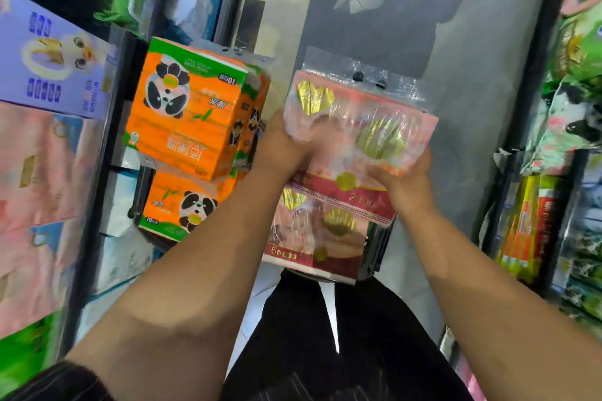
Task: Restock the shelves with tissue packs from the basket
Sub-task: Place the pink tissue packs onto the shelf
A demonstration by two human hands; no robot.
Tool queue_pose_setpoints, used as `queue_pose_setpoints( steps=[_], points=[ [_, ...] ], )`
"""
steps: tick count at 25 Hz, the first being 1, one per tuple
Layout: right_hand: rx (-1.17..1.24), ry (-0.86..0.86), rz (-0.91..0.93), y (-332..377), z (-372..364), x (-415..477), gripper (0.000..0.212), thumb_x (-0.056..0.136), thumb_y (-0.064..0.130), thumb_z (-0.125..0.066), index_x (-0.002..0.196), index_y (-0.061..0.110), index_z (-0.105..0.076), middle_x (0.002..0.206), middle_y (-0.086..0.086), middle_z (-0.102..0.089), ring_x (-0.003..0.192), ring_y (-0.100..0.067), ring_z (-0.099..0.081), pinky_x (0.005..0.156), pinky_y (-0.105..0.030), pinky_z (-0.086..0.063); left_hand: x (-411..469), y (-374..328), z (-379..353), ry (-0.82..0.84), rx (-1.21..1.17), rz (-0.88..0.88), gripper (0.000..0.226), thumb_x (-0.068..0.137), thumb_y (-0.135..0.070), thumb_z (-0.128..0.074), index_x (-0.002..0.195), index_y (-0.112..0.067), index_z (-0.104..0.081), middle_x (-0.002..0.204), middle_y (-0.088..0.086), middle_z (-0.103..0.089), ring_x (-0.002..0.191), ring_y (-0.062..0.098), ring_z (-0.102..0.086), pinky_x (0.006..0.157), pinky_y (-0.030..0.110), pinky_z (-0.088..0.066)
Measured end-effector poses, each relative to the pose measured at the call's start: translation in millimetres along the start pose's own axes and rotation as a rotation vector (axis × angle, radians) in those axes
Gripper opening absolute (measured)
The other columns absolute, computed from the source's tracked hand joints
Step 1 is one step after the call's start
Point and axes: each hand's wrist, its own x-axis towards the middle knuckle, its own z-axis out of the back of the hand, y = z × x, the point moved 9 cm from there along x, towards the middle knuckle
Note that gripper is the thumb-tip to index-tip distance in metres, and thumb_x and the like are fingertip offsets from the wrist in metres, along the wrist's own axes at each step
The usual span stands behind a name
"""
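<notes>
Two orange panda packs (192,107) sit stacked at the basket's (379,247) left edge, unshelved; your left hand (280,143) and right hand (402,172) both clasp a pink pack (358,114) above it; more pink packs (325,221) wait beneath; most restocking remains.

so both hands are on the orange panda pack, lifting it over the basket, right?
Not quite. In the head view the left hand and right hand hold the pink pack with gold hearts; the orange panda pack sits untouched beside it.
</notes>
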Motion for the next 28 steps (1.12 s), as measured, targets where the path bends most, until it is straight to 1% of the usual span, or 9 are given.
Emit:
queue_pose_setpoints(
  steps=[3,6,11,17,20,23,24,26,28],
  points=[
    [0.034,0.071,0.048,13,-4,-6,0.088,0.066,0.02,-0.088,0.138,0.026,-0.038,0.12,0.007,-0.064,0.11,-0.014,-0.063,0.098,-0.039,-0.05,-25,12,20,-0.079,-0.064,0.029,0.092,0.061,-0.044,-0.085,0.136,-0.013,-0.041,0.131,0.001,-0.053,0.115,0.019,-0.053,0.094,0.034,-0.047],
    [0.006,0.149,0.081,30,-8,-21,0.094,0.057,0.034,-0.091,0.136,0.034,-0.039,0.127,0.005,-0.061,0.114,-0.017,-0.062,0.098,-0.048,-0.05,-58,18,46,-0.169,-0.109,0.041,0.089,0.066,-0.039,-0.087,0.135,-0.012,-0.039,0.13,0.004,-0.051,0.117,0.021,-0.052,0.093,0.038,-0.048],
    [-0.094,0.229,0.098,54,-30,-65,0.119,0.045,0.061,-0.088,0.144,0.044,-0.022,0.148,-0.001,-0.041,0.133,-0.024,-0.044,0.107,-0.052,-0.04,-118,25,93,-0.246,-0.148,0.024,0.086,0.069,-0.031,-0.086,0.135,-0.012,-0.035,0.128,0.002,-0.043,0.119,0.023,-0.048,0.095,0.038,-0.046],
    [-0.206,0.405,0.28,109,-71,-132,0.115,0.046,0.062,-0.087,0.141,0.045,-0.025,0.137,0.001,-0.052,0.125,-0.026,-0.052,0.101,-0.054,-0.045,-200,41,156,-0.41,-0.257,0.073,0.087,0.068,-0.027,-0.087,0.134,-0.016,-0.03,0.131,0.001,-0.041,0.114,0.016,-0.049,0.083,0.016,-0.043],
    [-0.258,0.516,0.444,147,-93,-176,0.101,0.053,0.048,-0.09,0.137,0.043,-0.035,0.127,0.003,-0.061,0.116,-0.025,-0.06,0.093,-0.055,-0.05,-247,47,194,-0.559,-0.329,0.054,0.09,0.065,-0.024,-0.088,0.133,-0.025,-0.03,0.131,-0.004,-0.041,0.115,0.008,-0.048,0.097,0.028,-0.045],
    [-0.321,0.552,0.598,178,-114,-228,0.093,0.057,0.039,-0.084,0.136,0.044,-0.035,0.123,0.008,-0.059,0.114,-0.018,-0.059,0.093,-0.051,-0.05,-294,56,228,-0.638,-0.409,0.034,0.093,0.061,-0.03,-0.09,0.128,-0.042,-0.027,0.136,-0.005,-0.043,0.121,0.013,-0.051,0.102,0.04,-0.046],
    [-0.329,0.568,0.644,187,-123,-248,0.089,0.059,0.033,-0.083,0.135,0.043,-0.037,0.121,0.012,-0.059,0.112,-0.014,-0.058,0.092,-0.048,-0.051,-310,57,240,-0.656,-0.436,0.03,0.094,0.062,-0.03,-0.09,0.128,-0.045,-0.025,0.136,-0.006,-0.044,0.121,0.014,-0.051,0.1,0.038,-0.047],
    [-0.345,0.584,0.733,202,-142,-289,0.084,0.062,0.028,-0.082,0.133,0.04,-0.038,0.117,0.015,-0.057,0.11,-0.01,-0.055,0.092,-0.042,-0.049,-343,63,263,-0.689,-0.448,0.024,0.096,0.069,-0.022,-0.087,0.136,-0.036,-0.02,0.133,-0.009,-0.044,0.119,0.012,-0.051,0.09,0.019,-0.046],
    [-0.368,0.605,0.803,208,-164,-325,0.091,0.06,0.035,-0.08,0.139,0.038,-0.035,0.122,0.009,-0.056,0.114,-0.017,-0.054,0.094,-0.044,-0.048,-376,71,289,-0.744,-0.452,0.013,0.097,0.072,-0.019,-0.084,0.141,-0.027,-0.016,0.131,-0.01,-0.045,0.115,0.01,-0.052,0.081,0.011,-0.043]
  ],
)
